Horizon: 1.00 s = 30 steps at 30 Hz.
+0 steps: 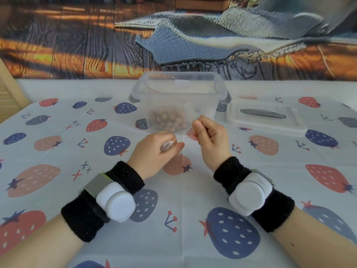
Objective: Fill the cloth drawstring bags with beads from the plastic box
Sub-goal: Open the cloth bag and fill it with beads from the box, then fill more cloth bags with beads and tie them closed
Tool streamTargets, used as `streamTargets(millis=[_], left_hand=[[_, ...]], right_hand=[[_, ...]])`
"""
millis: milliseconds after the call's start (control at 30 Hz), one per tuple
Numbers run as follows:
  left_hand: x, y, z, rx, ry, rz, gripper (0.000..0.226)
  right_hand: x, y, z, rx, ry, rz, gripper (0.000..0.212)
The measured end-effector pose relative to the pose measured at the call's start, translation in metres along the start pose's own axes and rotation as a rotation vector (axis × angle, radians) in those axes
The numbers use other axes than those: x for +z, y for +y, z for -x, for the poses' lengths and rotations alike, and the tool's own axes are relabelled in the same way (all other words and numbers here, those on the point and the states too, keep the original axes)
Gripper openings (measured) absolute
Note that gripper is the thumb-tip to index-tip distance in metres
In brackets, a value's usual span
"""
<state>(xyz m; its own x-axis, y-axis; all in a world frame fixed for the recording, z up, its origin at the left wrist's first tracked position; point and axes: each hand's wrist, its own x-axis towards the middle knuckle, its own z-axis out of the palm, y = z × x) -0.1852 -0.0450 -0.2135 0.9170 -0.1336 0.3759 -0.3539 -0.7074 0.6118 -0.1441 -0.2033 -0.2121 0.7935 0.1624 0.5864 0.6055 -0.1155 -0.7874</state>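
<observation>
A clear plastic box (179, 89) stands on the table ahead of me, with several brown beads (168, 120) heaped in its bottom. Just in front of it, both hands hold a thin, see-through cloth drawstring bag (180, 139). My left hand (154, 149) grips the bunched part of the bag on the left. My right hand (209, 136) pinches the bag's upper edge between thumb and curled fingers. The fabric stretches between the two hands and is hard to make out. Whether beads are inside the bag cannot be told.
The box's clear lid (266, 118) with a grey handle lies flat to the right of the box. A strawberry-print tablecloth (58, 151) covers the table. A printed backdrop (77, 35) hangs behind the table's far edge.
</observation>
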Motion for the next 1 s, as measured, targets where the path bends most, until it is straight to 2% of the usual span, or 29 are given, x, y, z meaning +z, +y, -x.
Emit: streamTargets(millis=[133,300,467,567,633,700,800,900,1000], left_hand=[[0.012,0.029,-0.022,-0.006,-0.014,0.007,0.045],[0.043,0.066,-0.055,0.023,-0.125,0.088,0.041],[0.08,0.094,-0.084,0.01,-0.221,0.234,0.025],[0.097,0.099,-0.09,-0.037,-0.158,0.301,0.028],[0.107,0.103,-0.089,-0.051,-0.154,0.343,0.028],[0.113,0.102,-0.088,-0.047,-0.175,0.344,0.025],[0.118,0.106,-0.094,-0.001,-0.199,0.316,0.026],[0.115,0.112,-0.101,0.036,-0.181,0.299,0.027],[0.108,0.115,-0.103,0.063,-0.143,0.286,0.026]], right_hand=[[-0.034,-0.014,-0.016,-0.053,-0.007,0.062,0.031],[-0.089,-0.012,-0.029,-0.015,0.056,0.143,0.034],[-0.153,-0.013,-0.049,0.246,0.003,0.212,0.039],[-0.191,-0.014,-0.074,0.434,-0.089,0.38,0.041],[-0.215,-0.014,-0.09,0.494,-0.116,0.504,0.042],[-0.233,-0.008,-0.108,0.496,-0.056,0.587,0.042],[-0.27,0.001,-0.132,0.49,0.192,0.682,0.034],[-0.307,0.016,-0.13,0.575,0.408,0.723,0.024],[-0.33,0.043,-0.098,0.733,0.375,0.773,0.029]])
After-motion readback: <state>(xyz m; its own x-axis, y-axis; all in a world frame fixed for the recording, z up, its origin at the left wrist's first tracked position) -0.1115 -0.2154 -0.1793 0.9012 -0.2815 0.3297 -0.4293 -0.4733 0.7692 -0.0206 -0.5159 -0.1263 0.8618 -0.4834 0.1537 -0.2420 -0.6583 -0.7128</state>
